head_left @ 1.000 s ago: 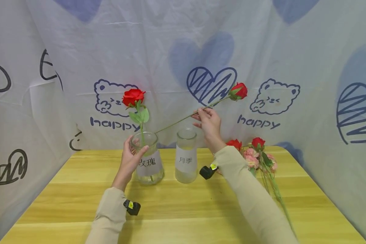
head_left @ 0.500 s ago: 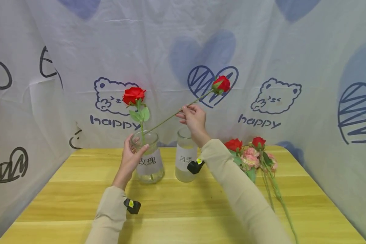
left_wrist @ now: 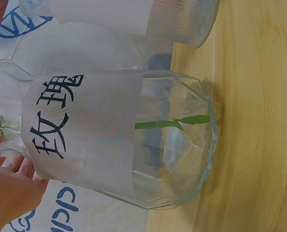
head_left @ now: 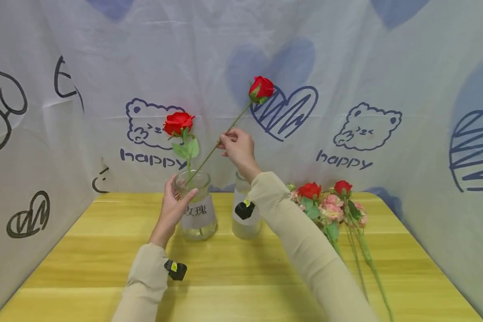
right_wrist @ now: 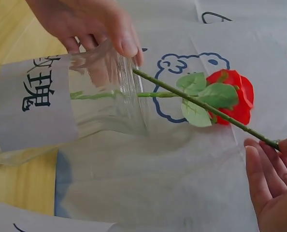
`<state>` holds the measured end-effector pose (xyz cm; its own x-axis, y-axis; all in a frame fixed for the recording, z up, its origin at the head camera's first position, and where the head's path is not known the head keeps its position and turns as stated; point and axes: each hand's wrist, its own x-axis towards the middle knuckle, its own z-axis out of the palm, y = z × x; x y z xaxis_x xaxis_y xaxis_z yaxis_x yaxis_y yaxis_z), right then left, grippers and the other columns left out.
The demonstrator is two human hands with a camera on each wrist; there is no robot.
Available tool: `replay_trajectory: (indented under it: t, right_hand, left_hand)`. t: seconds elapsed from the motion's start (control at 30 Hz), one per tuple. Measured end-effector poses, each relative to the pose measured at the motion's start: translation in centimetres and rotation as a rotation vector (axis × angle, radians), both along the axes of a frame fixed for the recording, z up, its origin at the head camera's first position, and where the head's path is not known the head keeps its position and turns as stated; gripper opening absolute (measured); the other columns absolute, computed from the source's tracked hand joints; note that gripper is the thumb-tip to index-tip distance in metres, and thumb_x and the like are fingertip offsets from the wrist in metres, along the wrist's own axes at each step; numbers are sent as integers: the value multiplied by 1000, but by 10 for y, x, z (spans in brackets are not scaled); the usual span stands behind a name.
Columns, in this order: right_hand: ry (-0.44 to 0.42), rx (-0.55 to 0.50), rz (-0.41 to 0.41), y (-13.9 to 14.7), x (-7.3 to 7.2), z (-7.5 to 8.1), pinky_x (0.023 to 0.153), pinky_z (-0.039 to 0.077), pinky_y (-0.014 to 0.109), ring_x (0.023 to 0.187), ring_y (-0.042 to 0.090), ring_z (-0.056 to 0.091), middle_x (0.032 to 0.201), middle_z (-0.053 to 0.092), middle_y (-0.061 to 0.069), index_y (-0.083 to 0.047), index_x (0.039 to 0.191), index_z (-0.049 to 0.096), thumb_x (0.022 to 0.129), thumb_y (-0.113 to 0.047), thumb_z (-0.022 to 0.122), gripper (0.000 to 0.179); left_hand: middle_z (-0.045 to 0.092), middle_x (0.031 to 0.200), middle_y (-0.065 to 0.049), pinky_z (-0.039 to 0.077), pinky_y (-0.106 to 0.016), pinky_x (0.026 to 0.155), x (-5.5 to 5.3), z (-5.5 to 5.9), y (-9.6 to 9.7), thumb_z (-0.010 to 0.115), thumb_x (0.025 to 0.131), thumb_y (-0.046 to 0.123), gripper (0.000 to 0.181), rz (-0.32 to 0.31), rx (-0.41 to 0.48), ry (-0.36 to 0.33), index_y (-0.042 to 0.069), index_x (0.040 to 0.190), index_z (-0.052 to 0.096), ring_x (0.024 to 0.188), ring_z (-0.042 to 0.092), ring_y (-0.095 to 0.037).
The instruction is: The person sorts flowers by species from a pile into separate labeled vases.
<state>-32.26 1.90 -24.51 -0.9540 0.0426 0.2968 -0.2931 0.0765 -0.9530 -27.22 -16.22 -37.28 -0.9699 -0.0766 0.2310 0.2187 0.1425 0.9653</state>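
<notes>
**Wide clear glass jar with white paper label [head_left: 198,215], long-stemmed red rosebud [head_left: 261,89] angled at its mouth**

From the left, pale yellow wooden bench [head_left: 84,264], reaching across beneath everything. Next, emerging from left cream sleeve [head_left: 142,277], left hand [head_left: 174,210], fingers and thumb wrapped around the wide jar's neck, steadying it on the bench. Inside the jar, upright open red rose with oval green leaves [head_left: 179,124], bloom well above the rim, stem visible through the clear base in the left wrist view.

Right of that bloom, the rosebud, leaning up and to the right, bare green stem pinched between thumb and fingers of right hand [head_left: 240,150], lower tip at the wide jar's rim; inside or just outside, impossible to tell. Apparent step: feeding this second stem into the wide jar. Likely needed next: tilting the stem more upright, sliding it down beside the standing rose, then loosening the right fingers, all with a firm left grip.

Below the right hand, narrower clear glass jar [head_left: 245,230], partly hidden by small black wrist camera [head_left: 244,210] and right cream sleeve [head_left: 302,241]. Far right, lying on the bench: two red roses [head_left: 309,190] and ruffled pink flowers [head_left: 332,210], green stems trailing toward the viewer.
</notes>
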Motion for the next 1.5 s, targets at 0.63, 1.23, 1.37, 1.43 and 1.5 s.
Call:
replay_trajectory:
  t: [0.63, 1.23, 1.37, 1.43, 1.5]
  right_hand:
    - [75, 380, 117, -40, -3, -5, 59, 56, 23, 85, 28, 68, 99, 68, 17, 7, 108, 61, 96, -2, 56, 17]
    - [112, 439, 108, -33, -7, -13, 62, 55, 23, 89, 27, 65, 106, 67, 19, 8, 116, 62, 93, 0, 58, 24]
    - [108, 452, 92, -25, -9, -11, 64, 55, 23, 86, 26, 65, 105, 67, 18, 7, 114, 63, 92, 0, 59, 23]
    - [104, 459, 95, -22, -11, -10, 65, 55, 23, 85, 26, 65, 107, 67, 18, 6, 114, 62, 93, 0, 59, 23]
    - [100, 463, 99, -19, -12, -9, 65, 55, 23, 85, 25, 65, 108, 67, 18, 6, 115, 63, 92, 1, 58, 23]
  left_hand:
    - [29, 153, -17, 18, -44, 116, 0, 0, 3, 68, 90, 24, 86, 6, -2, -8, 6, 153, 13, 140, 25, -33]
    - [29, 153, -16, 17, -43, 116, 1, -1, 2, 69, 89, 24, 87, 10, 4, -3, 6, 153, 13, 140, 26, -33]
    - [30, 153, -16, 18, -44, 116, 1, 0, 2, 69, 89, 25, 87, 18, -6, -1, 6, 153, 12, 140, 26, -33]
    - [30, 153, -15, 18, -44, 116, 2, 0, 2, 68, 90, 25, 87, 22, -7, -1, 6, 153, 12, 140, 26, -33]
    - [30, 153, -15, 18, -44, 116, 2, 1, 3, 68, 90, 25, 87, 21, -5, -6, 7, 153, 12, 140, 26, -33]
